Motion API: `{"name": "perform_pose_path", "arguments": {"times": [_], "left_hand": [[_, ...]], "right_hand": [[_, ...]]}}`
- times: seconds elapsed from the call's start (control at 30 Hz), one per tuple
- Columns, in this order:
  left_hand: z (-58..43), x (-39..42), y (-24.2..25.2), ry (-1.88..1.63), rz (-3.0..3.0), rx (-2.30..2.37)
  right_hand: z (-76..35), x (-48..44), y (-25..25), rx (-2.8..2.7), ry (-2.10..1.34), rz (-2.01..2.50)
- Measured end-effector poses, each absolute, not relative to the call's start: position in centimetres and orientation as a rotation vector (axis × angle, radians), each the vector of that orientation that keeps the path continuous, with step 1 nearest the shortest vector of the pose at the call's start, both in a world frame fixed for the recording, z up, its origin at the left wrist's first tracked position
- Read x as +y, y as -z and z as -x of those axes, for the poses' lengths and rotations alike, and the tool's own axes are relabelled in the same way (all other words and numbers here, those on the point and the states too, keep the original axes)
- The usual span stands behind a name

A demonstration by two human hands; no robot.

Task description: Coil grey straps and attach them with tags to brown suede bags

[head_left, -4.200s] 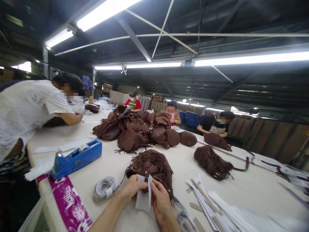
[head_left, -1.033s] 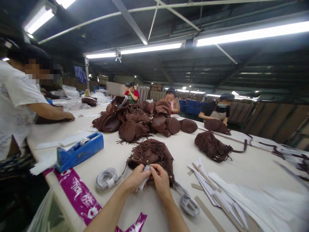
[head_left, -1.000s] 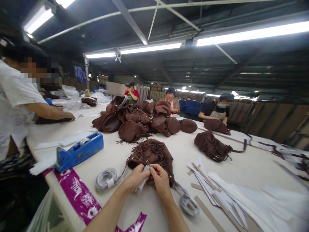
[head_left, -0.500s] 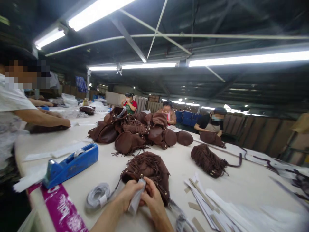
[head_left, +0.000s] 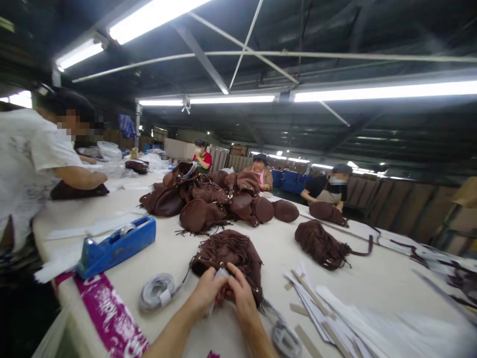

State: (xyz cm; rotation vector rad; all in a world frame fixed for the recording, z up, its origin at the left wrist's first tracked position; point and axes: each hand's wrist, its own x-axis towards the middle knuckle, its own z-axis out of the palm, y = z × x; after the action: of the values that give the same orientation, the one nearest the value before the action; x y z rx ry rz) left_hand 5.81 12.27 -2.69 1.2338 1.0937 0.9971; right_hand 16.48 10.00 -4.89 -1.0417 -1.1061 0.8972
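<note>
A brown fringed bag [head_left: 231, 253] lies on the pale table [head_left: 268, 238] right in front of me. My left hand [head_left: 206, 293] and my right hand [head_left: 241, 293] meet at its near edge. Both are closed in a pinch on a small white paper piece [head_left: 218, 275], pressed against the bag. Only a corner of the paper shows between the fingers.
A blue tape dispenser [head_left: 116, 246] and a grey cord coil [head_left: 156, 292] lie at the left. White paper strips [head_left: 328, 313] spread at the right. A second fringed bag [head_left: 322, 244] and a heap of brown bags [head_left: 212, 199] lie farther back. A person in white [head_left: 37, 159] works at the left; others sit at the far side.
The white paper was held flat and wide between my hands; now it is folded small and tucked against the bag. My hands have closed together over it.
</note>
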Motion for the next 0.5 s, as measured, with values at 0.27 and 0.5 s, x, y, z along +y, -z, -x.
{"name": "perform_pose_path", "arguments": {"times": [0.27,0.5], "left_hand": [[-5.3,12.4,2.2,-1.012,-1.293,1.019],[-5.1,10.7,1.0,-0.814,-1.139,0.919]], "right_hand": [[-16.5,11.1,4.6,-1.047,-0.82,1.111],[-16.7,10.5,4.0,-1.038,-0.774,1.169]]}}
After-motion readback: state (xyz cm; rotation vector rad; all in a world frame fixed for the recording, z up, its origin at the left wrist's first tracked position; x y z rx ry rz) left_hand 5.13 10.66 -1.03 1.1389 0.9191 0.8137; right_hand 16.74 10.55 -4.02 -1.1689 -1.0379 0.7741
